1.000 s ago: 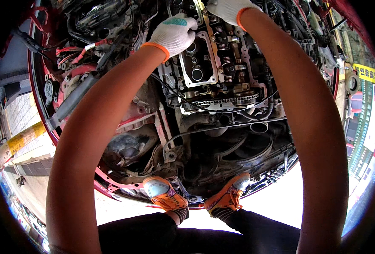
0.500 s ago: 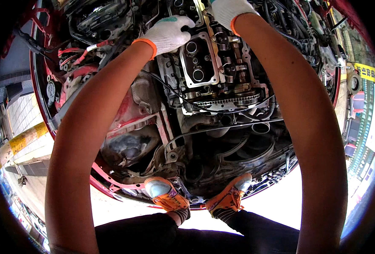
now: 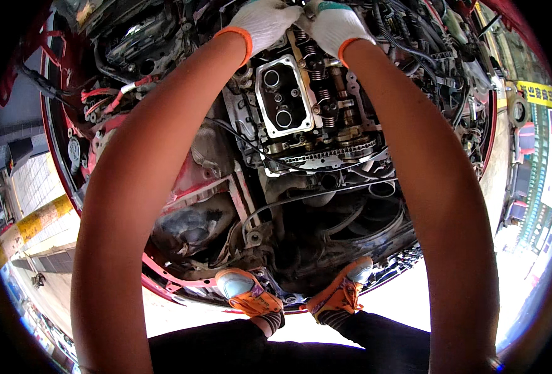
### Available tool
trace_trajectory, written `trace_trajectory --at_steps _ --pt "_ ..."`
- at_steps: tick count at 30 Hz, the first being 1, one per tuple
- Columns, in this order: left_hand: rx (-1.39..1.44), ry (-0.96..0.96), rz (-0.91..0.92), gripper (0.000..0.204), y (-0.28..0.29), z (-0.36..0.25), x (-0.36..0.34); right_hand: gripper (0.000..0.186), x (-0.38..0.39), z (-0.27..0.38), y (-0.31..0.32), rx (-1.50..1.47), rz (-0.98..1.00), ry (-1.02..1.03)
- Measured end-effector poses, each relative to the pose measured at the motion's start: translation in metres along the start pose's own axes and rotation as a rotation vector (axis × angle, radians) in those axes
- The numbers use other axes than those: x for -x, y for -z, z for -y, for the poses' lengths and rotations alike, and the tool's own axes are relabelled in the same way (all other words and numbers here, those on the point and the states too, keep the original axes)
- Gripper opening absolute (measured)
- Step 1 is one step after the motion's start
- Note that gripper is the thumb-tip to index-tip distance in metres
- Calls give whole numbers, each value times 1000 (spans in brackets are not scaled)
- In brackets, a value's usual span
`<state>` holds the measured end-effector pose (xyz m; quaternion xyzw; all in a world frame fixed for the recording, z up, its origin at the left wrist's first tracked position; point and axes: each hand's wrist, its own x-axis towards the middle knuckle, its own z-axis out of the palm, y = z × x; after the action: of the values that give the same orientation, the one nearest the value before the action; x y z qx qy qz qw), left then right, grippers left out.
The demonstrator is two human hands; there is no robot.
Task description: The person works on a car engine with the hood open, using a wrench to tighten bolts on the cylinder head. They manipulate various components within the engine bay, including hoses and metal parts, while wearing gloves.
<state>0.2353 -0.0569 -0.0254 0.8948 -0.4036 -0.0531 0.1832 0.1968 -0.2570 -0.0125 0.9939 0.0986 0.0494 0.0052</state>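
Both my hands wear white knit gloves with orange cuffs and meet at the far end of an opened car engine [image 3: 251, 124]. My left hand [image 3: 266, 25] has its fingers drawn together, their tips close to the right hand. Closed as well, my right hand [image 3: 338, 28] shows a green patch on its back. What either hand holds, if anything, is hidden. Just nearer than the hands, a pale rectangular metal frame [image 3: 280, 131] surrounds two round openings. Coil springs [image 3: 323, 95] and a camshaft [image 3: 348, 115] lie to its right, and a timing chain [image 3: 332, 154] crosses the near end.
A thin black cable [image 3: 326, 194] spans the engine bay in front of the engine. Hoses and wiring [image 3: 407, 37] crowd the right side; red cables [image 3: 123, 93] lie at left. My orange shoes [image 3: 251, 293] rest at the car's red front edge.
My left hand has moved away and to the right, beside the right hand. The right hand has come slightly left and nearer. The view has shifted a little.
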Motion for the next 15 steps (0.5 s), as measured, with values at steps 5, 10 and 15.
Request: trace_trajectory --at_steps 5,10,15 --pt "-985 -375 -7 37 -16 24 -31 43 16 11 6 -210 -15 -235" --pt "562 152 166 13 5 13 -40 44 23 21 19 -309 20 -335" --pt "1018 778 250 26 32 -25 -44 46 23 24 21 -397 97 -435"
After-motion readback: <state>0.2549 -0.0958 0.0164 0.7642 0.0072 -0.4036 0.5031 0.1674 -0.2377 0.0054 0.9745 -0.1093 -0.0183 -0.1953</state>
